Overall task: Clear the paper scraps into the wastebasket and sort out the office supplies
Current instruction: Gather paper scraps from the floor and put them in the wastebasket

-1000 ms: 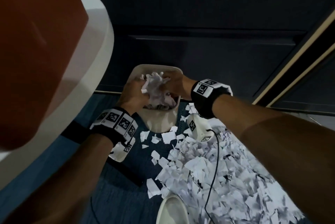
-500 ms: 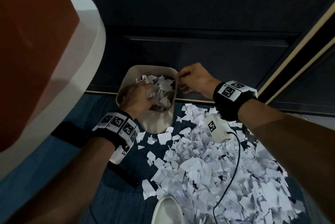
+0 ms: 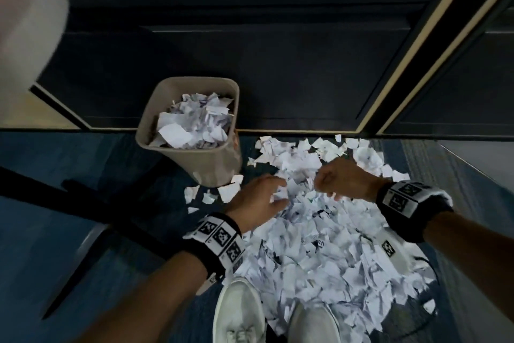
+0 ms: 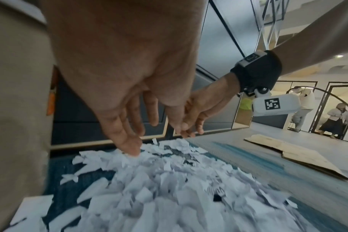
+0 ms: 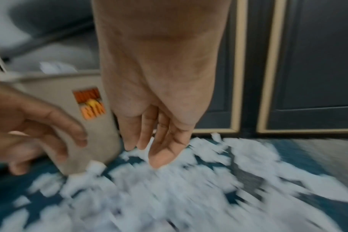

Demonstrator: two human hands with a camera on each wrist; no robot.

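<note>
- Paper scraps: white torn pieces, some with print, heaped loose on the blue carpet right of the bin, reaching the dark wall panel at the far side.
- Handling, judged: very light, soft, crumple readily; single bits slip off and flutter. Best taken by scooping from both flanks and squeezing a bunch together, low under the heap.
- Bin: beige, upright, far left of the heap, already piled near its rim with scraps.
- Left hand: grip spread, fingertips touching the heap's near-left edge; nothing held.
- Right hand: fingers straight, hanging down over the far side of the heap, empty; contact unclear through blur.
- Shoes: white, at the near edge, the right one among scraps.
- Office supplies: none visible.
</note>
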